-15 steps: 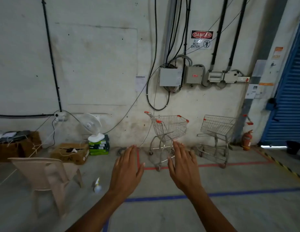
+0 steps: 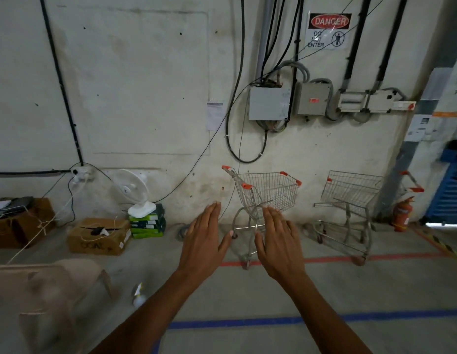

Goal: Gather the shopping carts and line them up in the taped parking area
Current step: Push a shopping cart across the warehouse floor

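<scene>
Two carts stand by the wall, inside the red tape line (image 2: 324,259): the near cart (image 2: 269,192) straight ahead, its front wheel on or just at the tape, and the far cart (image 2: 349,192) to the right, well apart from it and turned at a different angle. Left hand (image 2: 204,241) and right hand (image 2: 279,242) are both held out ahead, fingers straight, flat, apart from each other, gripping nothing; neither touches a cart. They overlap the near cart in view only, so true gap cannot be told. Judgement: approach phase, with lining-up not yet done, since the carts are neither parallel nor close together. Risks: (1) a thin cable (image 2: 237,190) hangs down the wall just by the near cart's handle; pulling the cart out could snag it. (2) Loose coils lie on the floor near the cart's wheels; a caster could catch there and the cart could swing. (3) Far cart's handle sits near the extinguisher (image 2: 400,213); a careless turn could knock it over. (4) A spray bottle (image 2: 138,297) and a chair (image 2: 43,290) lie at lower left, beside the walking path; a backward step toward them could trip. (5) Light wire carts on casters may roll past the tape if pushed hard.
</scene>
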The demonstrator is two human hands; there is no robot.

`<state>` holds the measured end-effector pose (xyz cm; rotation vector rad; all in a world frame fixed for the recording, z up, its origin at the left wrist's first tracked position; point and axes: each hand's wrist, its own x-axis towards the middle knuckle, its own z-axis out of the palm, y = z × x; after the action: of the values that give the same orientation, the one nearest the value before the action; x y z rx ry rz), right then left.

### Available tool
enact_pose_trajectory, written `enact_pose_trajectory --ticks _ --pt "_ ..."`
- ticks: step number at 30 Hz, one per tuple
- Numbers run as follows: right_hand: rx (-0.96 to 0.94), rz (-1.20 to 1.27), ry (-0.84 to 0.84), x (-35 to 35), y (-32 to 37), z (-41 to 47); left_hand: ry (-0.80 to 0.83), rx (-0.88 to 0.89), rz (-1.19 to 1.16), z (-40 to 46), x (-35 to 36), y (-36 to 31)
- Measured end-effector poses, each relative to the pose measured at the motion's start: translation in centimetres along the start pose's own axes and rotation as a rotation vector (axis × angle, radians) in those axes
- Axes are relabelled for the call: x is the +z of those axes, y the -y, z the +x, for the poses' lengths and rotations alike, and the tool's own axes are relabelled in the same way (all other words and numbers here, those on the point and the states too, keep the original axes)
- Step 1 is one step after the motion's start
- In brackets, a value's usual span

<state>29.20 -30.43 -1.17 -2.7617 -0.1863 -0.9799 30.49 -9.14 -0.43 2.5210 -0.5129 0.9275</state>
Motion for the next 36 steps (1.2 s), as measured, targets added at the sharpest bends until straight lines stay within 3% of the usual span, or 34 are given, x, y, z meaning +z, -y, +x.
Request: enact_pose_trajectory --ticks 9,23,36 --pt "0.02 -0.034 0.075 13.6 -5.8 15.5 0.06 -0.007 0.026 13.8 13.5 7.7" --pt "0.103 -0.096 0.131 39.3 -11.3 41.6 0.148 0.058 -0.047 40.1 34.5 28.3" --pt "0.192 -0.101 0.252 65.1 -18.1 60.8 0.368 0.068 -0.101 55.6 56.4 44.7"
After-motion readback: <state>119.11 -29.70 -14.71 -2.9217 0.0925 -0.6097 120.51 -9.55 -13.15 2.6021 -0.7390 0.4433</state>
